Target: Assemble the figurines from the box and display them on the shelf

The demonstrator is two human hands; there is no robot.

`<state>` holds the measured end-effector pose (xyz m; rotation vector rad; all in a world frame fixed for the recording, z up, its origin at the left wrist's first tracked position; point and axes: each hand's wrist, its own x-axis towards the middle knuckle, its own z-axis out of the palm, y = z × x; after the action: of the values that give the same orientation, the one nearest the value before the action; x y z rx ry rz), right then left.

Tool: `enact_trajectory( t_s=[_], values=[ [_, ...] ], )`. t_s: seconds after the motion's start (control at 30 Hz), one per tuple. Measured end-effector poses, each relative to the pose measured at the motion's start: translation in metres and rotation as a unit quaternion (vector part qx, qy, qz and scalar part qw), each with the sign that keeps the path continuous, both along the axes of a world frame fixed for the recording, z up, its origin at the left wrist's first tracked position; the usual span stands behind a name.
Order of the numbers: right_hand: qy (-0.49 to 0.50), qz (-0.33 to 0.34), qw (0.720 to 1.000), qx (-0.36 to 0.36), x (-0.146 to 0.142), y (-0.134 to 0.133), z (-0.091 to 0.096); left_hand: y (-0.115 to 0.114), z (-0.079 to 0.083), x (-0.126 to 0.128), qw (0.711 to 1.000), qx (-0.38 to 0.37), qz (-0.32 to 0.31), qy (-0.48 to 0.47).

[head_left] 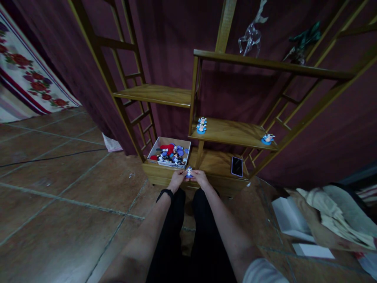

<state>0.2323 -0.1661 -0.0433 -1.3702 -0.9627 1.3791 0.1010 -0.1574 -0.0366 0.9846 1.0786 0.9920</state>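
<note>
My left hand (177, 179) and my right hand (200, 177) meet over the lowest board of a wooden shelf (232, 133), fingers pinched together on a small blue and white figurine (189, 171) held between them. Just behind my hands sits a cardboard box (170, 153) filled with several small figurines in red, blue and black. Two similar figurines (202, 125) stand at the left end of the middle shelf board. Another one (268, 138) stands near its right end. A black band is on my left wrist.
A dark phone (237, 166) lies on the lowest board to the right. A clear glass deer (252, 36) and a dark green ornament (303, 43) stand on the top board. White boxes (290, 218) and cloth (335, 214) lie on the tiled floor at right.
</note>
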Motion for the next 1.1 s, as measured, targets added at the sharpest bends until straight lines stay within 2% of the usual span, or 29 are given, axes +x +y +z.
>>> enact_trajectory(
  t_s=[0.17, 0.5, 0.8, 1.1],
  values=[
    [0.023, -0.015, 1.000, -0.011, -0.001, -0.002, 0.003, 0.000, -0.001, 0.000, 1.000, 0.006, -0.012, -0.006],
    [0.038, -0.003, 0.999, -0.012, -0.001, -0.006, 0.007, 0.001, -0.005, 0.000, 1.000, 0.016, -0.002, 0.006],
    [0.003, 0.010, 1.000, 0.005, 0.000, -0.001, -0.003, 0.000, -0.003, -0.003, 1.000, 0.018, -0.024, 0.007],
    [0.005, 0.010, 1.000, 0.003, 0.001, 0.000, -0.009, 0.001, -0.005, -0.003, 1.000, -0.001, -0.019, 0.012]
  ],
)
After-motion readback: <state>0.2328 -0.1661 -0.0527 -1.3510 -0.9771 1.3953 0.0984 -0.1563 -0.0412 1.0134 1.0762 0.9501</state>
